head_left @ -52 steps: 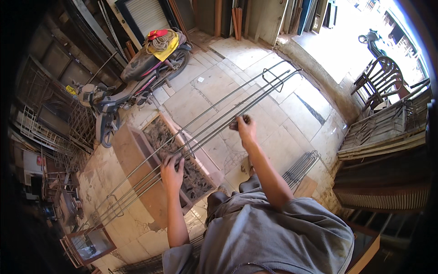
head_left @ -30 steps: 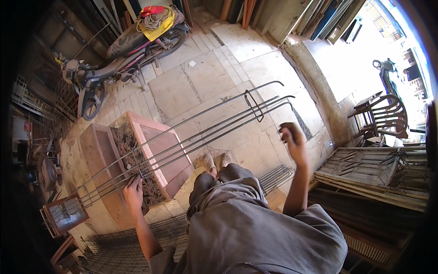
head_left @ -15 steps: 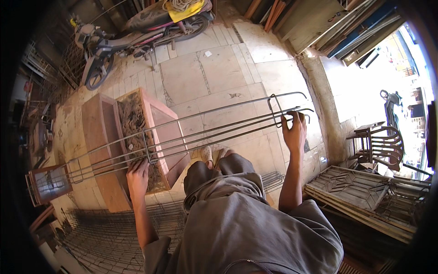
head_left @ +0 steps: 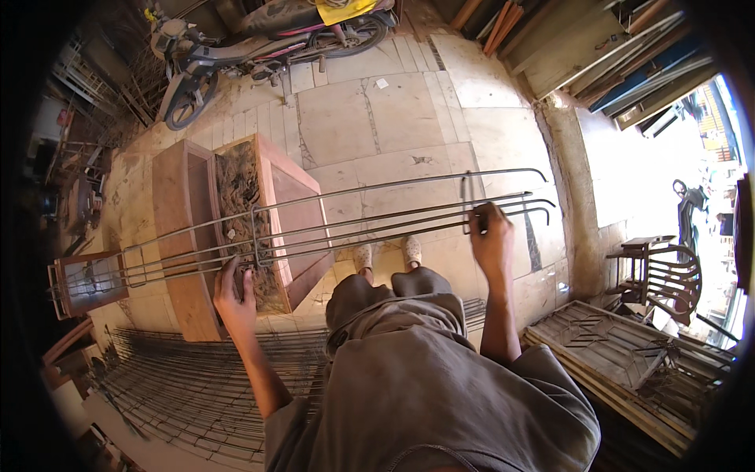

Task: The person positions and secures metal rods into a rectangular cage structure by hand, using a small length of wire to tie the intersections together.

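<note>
Since half a second ago, the right hand (head_left: 493,236) has shifted left from near the hooked rod ends onto the right wire loop (head_left: 465,187), and the feet (head_left: 410,252) have come farther apart. Nearest lies the grey shirt (head_left: 440,377) of the person, with dark shorts (head_left: 397,303) below it. Ahead of these, the left hand (head_left: 237,303) reaches to the nearest rod, just beside the left wire loop (head_left: 253,228); its thumb stands apart from its fingers, and I cannot tell whether they grip the metal. At the other side, the right thumb and fingers curl toward each other beside the right loop, with a gap showing between them; whether they pinch the loop or a rod, I cannot tell.

Both loops go around the long metal rods (head_left: 346,189), which stretch across in front of the person, above the floor (head_left: 330,126) and over an open wooden box (head_left: 185,259) with dark, crumbly stuff (head_left: 236,181) inside. At their left end the rods overlap a small framed pane (head_left: 94,285). More rods (head_left: 204,377) lie in a wide pile at lower left. On the right, worn panels (head_left: 605,346) are stacked near a brown chair (head_left: 664,271). Farther off, a motorbike (head_left: 259,51) carries a yellow cloth (head_left: 346,9), boards (head_left: 605,55) lean together, and a scooter (head_left: 690,204) stands in bright light.
</note>
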Tool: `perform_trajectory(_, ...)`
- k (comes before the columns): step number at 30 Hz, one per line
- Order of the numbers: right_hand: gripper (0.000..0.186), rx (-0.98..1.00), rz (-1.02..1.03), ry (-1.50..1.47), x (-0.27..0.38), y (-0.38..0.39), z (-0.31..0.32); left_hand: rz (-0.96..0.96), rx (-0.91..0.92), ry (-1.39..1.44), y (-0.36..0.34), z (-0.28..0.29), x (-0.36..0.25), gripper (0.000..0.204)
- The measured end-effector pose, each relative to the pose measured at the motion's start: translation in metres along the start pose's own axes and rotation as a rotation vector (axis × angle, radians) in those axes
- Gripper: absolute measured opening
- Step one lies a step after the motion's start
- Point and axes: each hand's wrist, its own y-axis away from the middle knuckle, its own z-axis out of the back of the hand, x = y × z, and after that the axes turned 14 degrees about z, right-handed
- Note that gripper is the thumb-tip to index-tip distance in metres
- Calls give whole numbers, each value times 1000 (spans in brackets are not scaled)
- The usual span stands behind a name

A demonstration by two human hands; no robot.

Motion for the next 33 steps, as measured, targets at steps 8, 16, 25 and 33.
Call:
perform_trajectory(8, 40, 178, 186, -351, 73, 23, -21, 139, -93, 398, 72, -53, -86, 22)
perform_trajectory(16, 31, 261, 289, -320, -6, 28, -13, 452, -208, 411, 146, -36, -65, 21)
perform_trajectory(25, 29, -32, 618, 217, 29, 7, -41, 801, -427, 505, 211, -10, -11, 23)
perform_trajectory(33, 28, -14, 377, 480, 56, 13, -108, 695, -471, 714, 198, 45, 105, 24)
